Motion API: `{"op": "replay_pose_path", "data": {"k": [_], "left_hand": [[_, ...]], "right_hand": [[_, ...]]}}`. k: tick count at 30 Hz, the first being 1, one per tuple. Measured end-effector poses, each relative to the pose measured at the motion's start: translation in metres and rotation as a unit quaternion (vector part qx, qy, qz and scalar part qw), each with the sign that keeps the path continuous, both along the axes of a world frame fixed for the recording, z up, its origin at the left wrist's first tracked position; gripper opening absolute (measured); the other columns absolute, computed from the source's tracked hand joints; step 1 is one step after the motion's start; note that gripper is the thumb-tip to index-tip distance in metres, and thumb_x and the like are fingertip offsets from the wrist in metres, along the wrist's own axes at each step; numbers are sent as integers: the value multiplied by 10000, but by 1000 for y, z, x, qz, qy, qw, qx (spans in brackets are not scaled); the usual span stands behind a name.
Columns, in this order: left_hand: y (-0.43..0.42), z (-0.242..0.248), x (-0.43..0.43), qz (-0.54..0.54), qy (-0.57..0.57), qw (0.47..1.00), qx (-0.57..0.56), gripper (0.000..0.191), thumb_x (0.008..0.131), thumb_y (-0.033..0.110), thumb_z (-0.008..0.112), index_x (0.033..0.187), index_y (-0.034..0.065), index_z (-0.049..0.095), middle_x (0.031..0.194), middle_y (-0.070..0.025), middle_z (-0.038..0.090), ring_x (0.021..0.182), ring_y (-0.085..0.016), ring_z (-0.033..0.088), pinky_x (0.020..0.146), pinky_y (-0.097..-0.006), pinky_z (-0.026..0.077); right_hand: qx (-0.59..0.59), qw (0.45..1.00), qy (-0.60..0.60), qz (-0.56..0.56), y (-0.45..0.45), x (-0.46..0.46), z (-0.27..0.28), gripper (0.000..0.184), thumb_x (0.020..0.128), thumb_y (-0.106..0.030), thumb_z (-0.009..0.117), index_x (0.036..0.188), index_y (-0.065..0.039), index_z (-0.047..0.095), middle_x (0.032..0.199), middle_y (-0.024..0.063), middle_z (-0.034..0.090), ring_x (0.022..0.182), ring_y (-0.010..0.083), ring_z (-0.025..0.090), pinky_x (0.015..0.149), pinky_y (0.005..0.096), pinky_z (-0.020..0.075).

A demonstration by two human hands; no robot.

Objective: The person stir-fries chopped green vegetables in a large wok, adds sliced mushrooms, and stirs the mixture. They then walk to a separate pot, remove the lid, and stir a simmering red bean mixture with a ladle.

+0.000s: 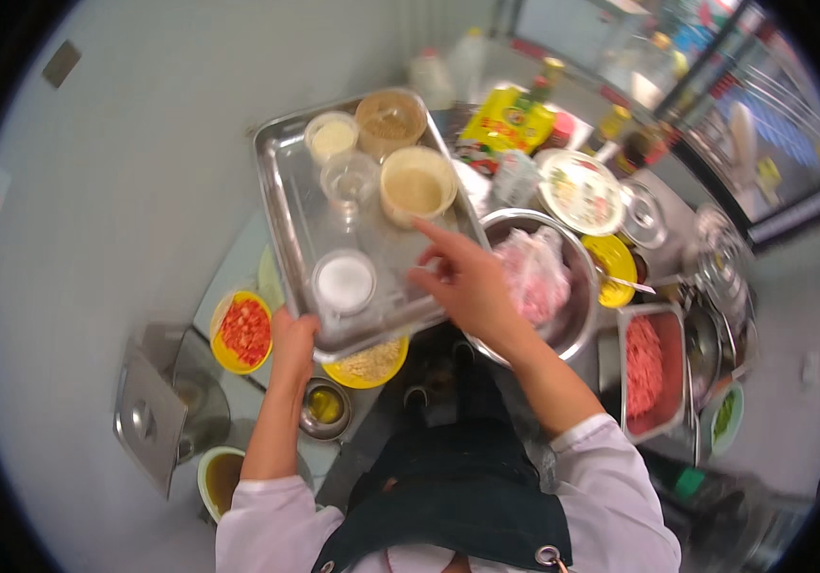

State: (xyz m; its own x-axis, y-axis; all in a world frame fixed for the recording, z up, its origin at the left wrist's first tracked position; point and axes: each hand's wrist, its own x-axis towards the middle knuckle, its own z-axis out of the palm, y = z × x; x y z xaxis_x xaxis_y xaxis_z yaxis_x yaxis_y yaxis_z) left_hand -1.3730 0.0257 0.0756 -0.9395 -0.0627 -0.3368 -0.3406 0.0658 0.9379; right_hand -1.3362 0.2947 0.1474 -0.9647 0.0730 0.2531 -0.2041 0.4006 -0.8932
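My left hand (295, 340) grips the near left corner of a metal tray (277, 208), thumb over the rim. Several tubs stand on the tray: one of white powder (345, 281), a tub of tan powder (418, 188) at the right, a brownish one (390, 123) at the far end, a small cream-coloured one (332, 137), and a clear cup (349, 179). My right hand (453, 276) is over the tray's right side, fingers apart and index finger pointing toward the tan powder tub. It holds nothing that shows.
Below the tray lie yellow bowls of chopped red pepper (245, 331) and pale chopped food (370, 364). Right of it stand a steel bowl (582, 315) with bagged pink meat (535, 279), a patterned plate (582, 192), and a container of ground meat (644, 365). A metal lid (152, 415) leans at left.
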Motion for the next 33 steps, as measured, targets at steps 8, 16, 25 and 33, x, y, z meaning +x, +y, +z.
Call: {"op": "replay_pose_path", "data": {"k": [8,16,25,33], "left_hand": [[23,32,130,-242,-25,966,85,423,684,-30,507,1088,-89,617,947,-86,662,818,-173,626,746,-273,501],[100,65,273,-487,-66,868,73,346,702,-43,496,1013,-74,645,897,-40,650,780,-111,580,716,-234,454],[189,67,519,-706,-144,691,56,352,641,-40,511,961,-66,655,853,-55,666,755,-146,612,700,-246,474],[229,72,711,-871,-125,474,-27,320,678,-45,501,962,-83,644,827,-55,638,740,-127,567,665,-257,443]], "right_hand": [[58,982,36,-179,15,132,37,172,817,-127,765,889,-51,629,780,104,651,709,260,656,641,362,516],[216,900,33,-378,61,417,86,103,926,-49,609,1015,-4,634,930,118,656,812,226,658,715,305,532],[229,730,37,-642,58,775,104,160,989,-70,578,1078,12,683,896,73,686,735,109,657,656,237,534],[-97,550,11,-829,-10,1030,67,237,971,-176,564,935,29,678,755,88,686,624,121,648,580,261,513]]}}
